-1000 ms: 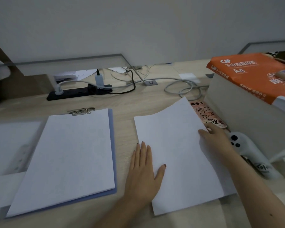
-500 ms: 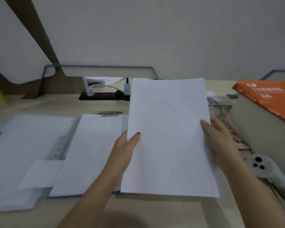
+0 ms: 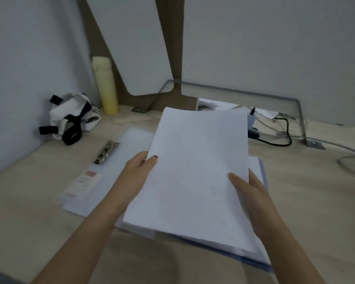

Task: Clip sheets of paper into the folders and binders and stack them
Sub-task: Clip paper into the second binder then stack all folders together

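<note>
1 paper stack (image 3: pixel 195 171), left hand (image 3: pixel 138 173) and right hand (image 3: pixel 249 191) pinching its sides, blue folder (image 3: pixel 260 265) apparently beneath

You hold matt white paper (image 3: pixel 197 171). The table (image 3: pixel 307 201) looks like pale, smooth wood. A frosted plastic folder (image 3: pixel 129 144) carries a shiny metal clip (image 3: pixel 106 152). The bag (image 3: pixel 70 115) is cloth.

Hands: two were in view, left hand (image 3: pixel 138 175), right hand (image 3: pixel 248 191). Paper sheaf (image 3: pixel 197 171): one; sheet count could not be told. Folders: two, blue folder (image 3: pixel 244 259), translucent folder (image 3: pixel 131 140). Metal clip (image 3: pixel 106 151): one showed. Yellow bottle (image 3: pixel 105 87): one. White bag (image 3: pixel 70 117): one. Cables: at least two, black cable (image 3: pixel 285 136), grey cable (image 3: pixel 348 160).
</note>
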Available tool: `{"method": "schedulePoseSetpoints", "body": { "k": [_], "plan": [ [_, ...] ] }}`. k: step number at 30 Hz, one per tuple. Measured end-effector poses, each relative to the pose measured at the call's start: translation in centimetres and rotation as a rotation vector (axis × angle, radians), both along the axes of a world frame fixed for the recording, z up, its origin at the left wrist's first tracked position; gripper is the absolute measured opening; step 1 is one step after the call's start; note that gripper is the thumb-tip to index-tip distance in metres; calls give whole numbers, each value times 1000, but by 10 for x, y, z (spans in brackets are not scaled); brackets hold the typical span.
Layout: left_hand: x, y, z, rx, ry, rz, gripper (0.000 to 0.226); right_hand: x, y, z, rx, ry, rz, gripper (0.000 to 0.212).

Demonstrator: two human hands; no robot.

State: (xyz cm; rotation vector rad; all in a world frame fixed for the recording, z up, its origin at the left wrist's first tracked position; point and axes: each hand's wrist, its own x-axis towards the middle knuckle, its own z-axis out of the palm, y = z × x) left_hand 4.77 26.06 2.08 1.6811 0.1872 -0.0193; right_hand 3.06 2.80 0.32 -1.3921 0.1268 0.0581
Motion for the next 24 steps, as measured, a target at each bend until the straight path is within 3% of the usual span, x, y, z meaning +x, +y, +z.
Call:
{"method": "schedulePoseSetpoints", "body": {
  "k": [5, 9, 12, 17, 20, 24],
  "plan": [
    [27, 80, -20, 434, -120, 280, 22, 13, 46, -15, -8, 56, 36, 36],
    [53, 127, -46, 755, 66, 231, 42, 21, 67, -24, -24, 98, 31, 30],
    [65, 136, -58, 815, 156, 163, 41, 30, 75, -26, -62, 134, 23, 26],
    [65, 136, -61, 883, 40, 261, 31, 38, 81, -24, -83, 167, 28, 21],
    [59, 137, -52, 761, 7, 283, 31, 40, 82, -24, -105, 164, 42, 19],
    [42, 147, -42, 69, 165, 199, 14, 45, 80, -24, -107, 182, 78, 18]
  ]
}}
